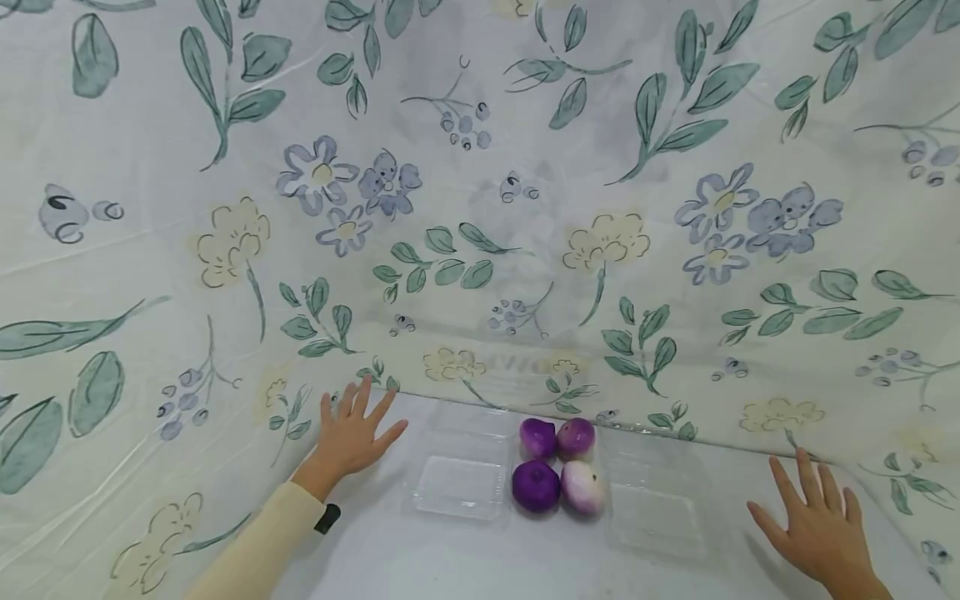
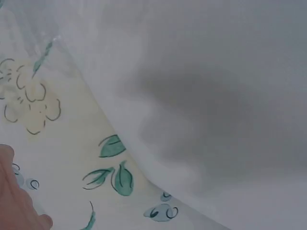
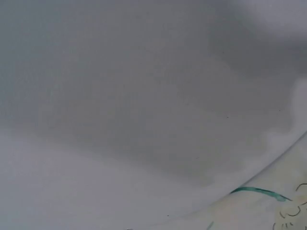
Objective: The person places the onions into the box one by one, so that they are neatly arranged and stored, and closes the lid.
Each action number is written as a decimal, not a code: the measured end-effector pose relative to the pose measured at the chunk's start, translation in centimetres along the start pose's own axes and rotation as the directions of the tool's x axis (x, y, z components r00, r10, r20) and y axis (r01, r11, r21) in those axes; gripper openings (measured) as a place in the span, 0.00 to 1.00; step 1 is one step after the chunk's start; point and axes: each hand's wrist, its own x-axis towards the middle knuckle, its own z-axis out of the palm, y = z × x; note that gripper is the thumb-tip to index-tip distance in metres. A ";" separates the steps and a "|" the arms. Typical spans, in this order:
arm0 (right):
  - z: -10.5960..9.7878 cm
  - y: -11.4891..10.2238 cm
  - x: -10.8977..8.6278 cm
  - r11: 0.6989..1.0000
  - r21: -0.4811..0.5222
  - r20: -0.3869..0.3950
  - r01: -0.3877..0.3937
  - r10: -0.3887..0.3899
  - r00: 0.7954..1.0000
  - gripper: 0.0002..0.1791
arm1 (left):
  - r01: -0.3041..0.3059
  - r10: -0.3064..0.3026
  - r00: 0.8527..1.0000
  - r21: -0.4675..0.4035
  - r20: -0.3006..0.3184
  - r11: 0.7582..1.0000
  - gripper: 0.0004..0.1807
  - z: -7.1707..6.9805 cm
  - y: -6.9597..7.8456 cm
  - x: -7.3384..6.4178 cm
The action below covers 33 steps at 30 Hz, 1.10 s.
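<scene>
Over the white table (image 1: 450,558), the right hand (image 1: 821,529) was held with fingers spread; farther in, four round purple-and-whitish vegetables (image 1: 536,486) were set between two clear trays (image 1: 459,487); the left hand (image 1: 351,440) was likewise spread, near the floral backdrop (image 1: 480,208).

A person in a cream sleeve (image 1: 251,546) with a small black wrist piece (image 1: 327,518)
The plain, pale, long sleeve covers the left arm (image 1: 311,480) down to a straight cuff (image 1: 305,500), where the dark, blocky piece juts out at the side. The left grip (image 1: 351,437) and right grip (image 1: 819,527) are bare and five-fingered.
</scene>
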 end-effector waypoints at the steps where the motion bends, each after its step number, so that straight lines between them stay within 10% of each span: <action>1: 0.0 0.0 0.0 1.000 -0.004 -0.010 0.001 -0.001 1.000 0.49 | -0.005 0.005 1.000 -0.012 -0.001 1.000 0.41 -0.2 0.3 0.1; 13: -1.4 -2.4 1.6 1.000 0.000 -0.064 0.027 -0.027 0.998 0.50 | -0.004 0.019 0.998 -0.245 0.060 0.970 0.42 -1.0 3.5 -0.7; 33: -2.4 -7.8 3.1 0.984 0.013 -0.116 0.177 -0.174 0.978 0.49 | 0.094 -0.018 0.980 -0.386 0.196 0.918 0.50 0.9 4.7 -3.5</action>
